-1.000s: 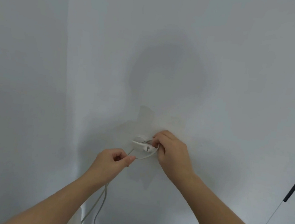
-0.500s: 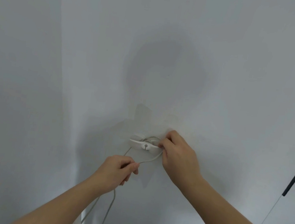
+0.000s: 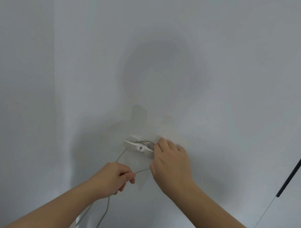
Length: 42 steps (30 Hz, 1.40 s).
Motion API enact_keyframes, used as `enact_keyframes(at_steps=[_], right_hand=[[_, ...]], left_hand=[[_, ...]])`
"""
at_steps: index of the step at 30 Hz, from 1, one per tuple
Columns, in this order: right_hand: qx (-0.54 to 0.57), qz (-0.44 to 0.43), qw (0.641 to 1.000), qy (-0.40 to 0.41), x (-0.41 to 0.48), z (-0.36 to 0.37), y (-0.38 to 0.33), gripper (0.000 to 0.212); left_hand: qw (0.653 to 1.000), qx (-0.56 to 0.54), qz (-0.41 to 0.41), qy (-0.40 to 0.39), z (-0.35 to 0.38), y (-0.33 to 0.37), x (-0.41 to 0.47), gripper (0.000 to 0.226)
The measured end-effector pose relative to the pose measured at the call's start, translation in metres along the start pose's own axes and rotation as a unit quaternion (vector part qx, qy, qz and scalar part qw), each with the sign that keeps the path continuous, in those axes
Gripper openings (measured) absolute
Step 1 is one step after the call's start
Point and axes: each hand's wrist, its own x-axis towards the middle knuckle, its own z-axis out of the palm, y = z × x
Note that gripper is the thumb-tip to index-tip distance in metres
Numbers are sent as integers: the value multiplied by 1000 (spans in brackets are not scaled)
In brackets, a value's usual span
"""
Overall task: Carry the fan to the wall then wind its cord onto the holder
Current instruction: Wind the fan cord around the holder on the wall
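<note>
Slack is what has changed over the last second: the left hand [image 3: 114, 178], which was up close beside the small white plastic winged cord holder [image 3: 139, 147] stuck on the pale grey wall [image 3: 209, 64], now sits lower and further from it, pinching the thin pale grey fan cord [image 3: 122, 155] between thumb and forefinger. The right hand [image 3: 171, 162] has slid from covering the holder's middle to its right end, fingers pressed together on the cord there and partly hiding that wing. Between the two hands the cord now hangs in a loose open loop below the holder, and a turn or so already shows around the hub behind the wings, though how many turns exactly is too small to tell. I judge this to mean the winding is under way but early: the loop has been drawn out ready to be laid on as the next turn. Counted: one holder, one cord, which drops from the left hand in two strands toward the bottom edge, and two hands. One dark thin rod [image 3: 300, 162] slants at the right edge. The fan itself is out of view, apart perhaps from a white sliver at the bottom edge.
</note>
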Motion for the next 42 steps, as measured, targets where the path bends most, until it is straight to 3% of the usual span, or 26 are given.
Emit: enact_keyframes(at_steps=[7,15,18,23,28,36,42], right_hand=[[-31,8,995,-94,2,-3,4,51],[-21,33,995,-92,7,0,0,39],[-5,39,996,-76,6,2,-2,34],[26,52,997,-42,0,1,-7,25],[59,78,995,-20,5,-1,-12,27],[123,-24,992,-24,32,0,-29,39],[175,-23,982,-65,37,-7,-29,41]], left_hand=[[999,34,-2,-20,1,-5,-3,27],[991,87,-56,80,-16,-26,4,38],[992,81,-44,83,-13,-21,4,42],[996,-39,-20,79,-8,-12,5,35],[996,29,-41,76,-8,-12,9,36],[989,79,-85,96,-7,-14,14,35],[982,85,-110,131,-8,-16,16,32]])
